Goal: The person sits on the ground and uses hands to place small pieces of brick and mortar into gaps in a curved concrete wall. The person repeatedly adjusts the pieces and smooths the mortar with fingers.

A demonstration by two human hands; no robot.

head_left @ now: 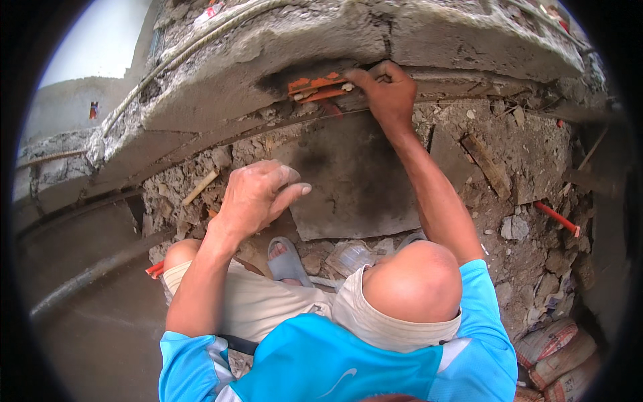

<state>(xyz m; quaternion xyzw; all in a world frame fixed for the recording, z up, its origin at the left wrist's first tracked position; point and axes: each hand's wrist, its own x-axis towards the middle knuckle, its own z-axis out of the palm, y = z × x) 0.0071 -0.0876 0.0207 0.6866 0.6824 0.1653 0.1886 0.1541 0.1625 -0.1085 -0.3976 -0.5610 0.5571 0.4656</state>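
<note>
My right hand [388,94] is at a dark recess in the edge of a grey concrete slab [221,100]. Its fingers are curled closed and its thumb tip meets the right end of a chipped orange piece [315,87] set in the recess. Whatever lies between those fingers is hidden. Small whitish bits sit on the orange piece by the thumb. My left hand [258,197] hovers over the rubble, loosely bent, thumb apart from the fingers, nothing in it. A flat grey board [348,181] with dark smudges lies below the recess, between my arms.
Broken concrete and stones surround the board. A wood offcut [485,164] and an orange-red tube [557,218] lie to the right. Filled sacks [546,342] are stacked lower right. A long pipe [100,271] crosses the left side. Bent rebar [167,63] runs along the slab.
</note>
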